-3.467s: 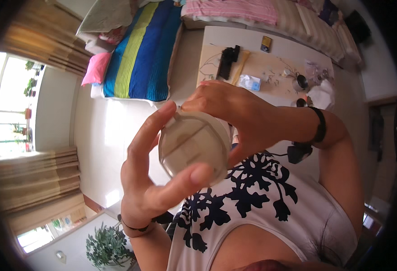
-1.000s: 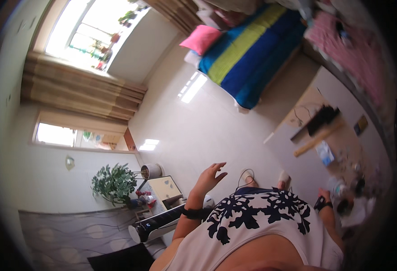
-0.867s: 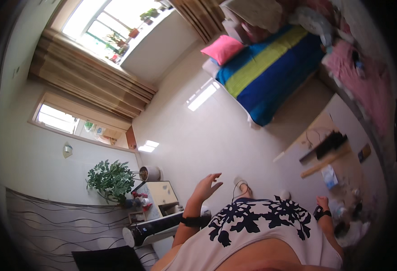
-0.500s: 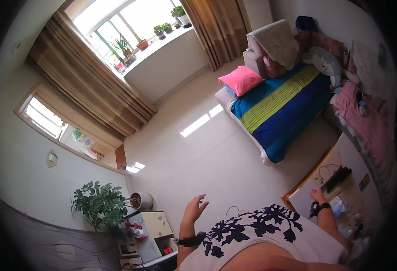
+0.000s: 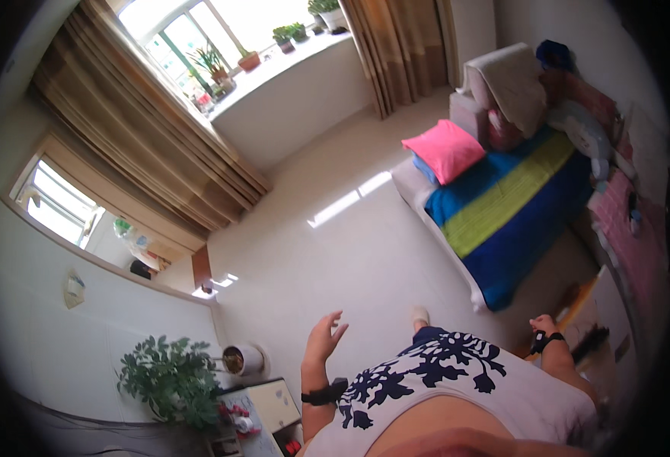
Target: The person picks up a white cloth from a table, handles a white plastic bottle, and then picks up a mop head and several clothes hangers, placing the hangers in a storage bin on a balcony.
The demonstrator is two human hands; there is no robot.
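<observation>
My left hand [image 5: 323, 336] is held out in front of my body over the tiled floor [image 5: 304, 263], open, with thumb and fingers apart and nothing in it. To the right, my right hand [image 5: 543, 325] has its fingers curled in, and no object shows in it. It hangs near the edge of a low table [image 5: 598, 305] but I see no contact. Each wrist wears a black band. One foot in a pale shoe [image 5: 421, 314] shows ahead of my patterned top.
A sofa bed with a striped cover [image 5: 495, 213] and a pink pillow [image 5: 445, 151] stands ahead right. On the left are a potted plant [image 5: 169, 377] and a small cabinet [image 5: 275, 404]. Curtains [image 5: 145, 122] flank a windowsill [image 5: 289, 68] holding several potted plants.
My body has moved forward and the view has shifted. A foot now shows in front. The table has slid toward the lower right of the picture. Both hands are still raised in front.
</observation>
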